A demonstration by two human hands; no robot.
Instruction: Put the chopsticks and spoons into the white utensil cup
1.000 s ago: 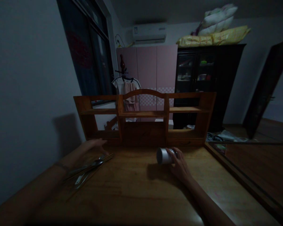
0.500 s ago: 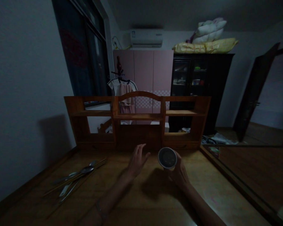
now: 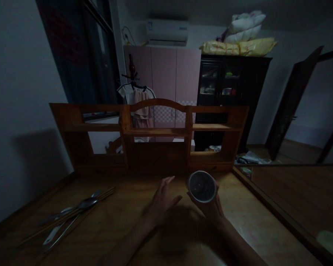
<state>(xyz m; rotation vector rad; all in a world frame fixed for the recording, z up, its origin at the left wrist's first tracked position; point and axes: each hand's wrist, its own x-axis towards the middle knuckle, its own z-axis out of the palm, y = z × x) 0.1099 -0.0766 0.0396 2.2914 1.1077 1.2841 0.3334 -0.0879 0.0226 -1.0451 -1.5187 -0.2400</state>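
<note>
My right hand (image 3: 213, 211) is wrapped round a metal cup (image 3: 202, 187), lifted above the wooden desk (image 3: 122, 236). The cup's mouth is tilted toward me, and its dark inside shows. Just left of the cup, my left hand (image 3: 163, 202) hovers with fingers stretched out and thumb apart, holding nothing. At the left of the desktop lies a loose pile of utensils: a spoon (image 3: 88, 202), several chopsticks (image 3: 69, 214) and a white-handled utensil (image 3: 54, 233). Neither hand touches the pile.
A wooden shelf unit (image 3: 155, 132) with open compartments stands along the desk's back edge. The wall (image 3: 13, 129) rises at the left. A raised wooden edge (image 3: 266, 199) bounds the desk's right side. Pink wardrobe doors (image 3: 163, 74) and a black cabinet (image 3: 246, 99) stand farther back.
The cup in my right hand has come closer and slightly right, its mouth turned more toward me. My left hand's fingers stay spread. The view has shifted, so the utensils appear farther left.
</note>
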